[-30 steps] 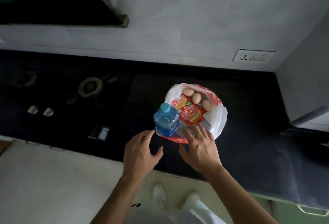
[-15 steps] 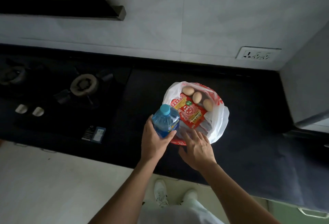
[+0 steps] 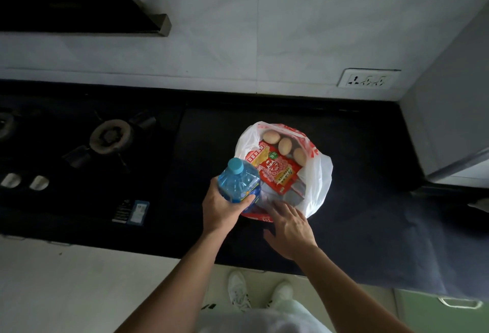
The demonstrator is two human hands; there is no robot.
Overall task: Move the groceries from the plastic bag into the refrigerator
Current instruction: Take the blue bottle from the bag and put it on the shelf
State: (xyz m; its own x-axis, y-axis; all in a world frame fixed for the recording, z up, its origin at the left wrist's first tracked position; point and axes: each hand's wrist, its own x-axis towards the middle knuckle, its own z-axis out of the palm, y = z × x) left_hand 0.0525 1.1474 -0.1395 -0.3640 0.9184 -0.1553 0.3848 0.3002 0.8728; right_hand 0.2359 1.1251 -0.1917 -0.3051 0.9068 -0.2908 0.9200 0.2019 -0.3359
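Plainly, with the left hand (image 3: 221,209) gripping the bottle (image 3: 238,184) at the rim of the bag (image 3: 318,187) and the right hand (image 3: 289,229) resting straight-fingered on it, a snagged lift could spill and crack the eggs (image 3: 285,146).

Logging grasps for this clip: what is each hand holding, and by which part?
The left hand grips the blue water bottle around its labelled body. The right hand holds nothing; its straight fingers touch the near edge of the plastic bag.
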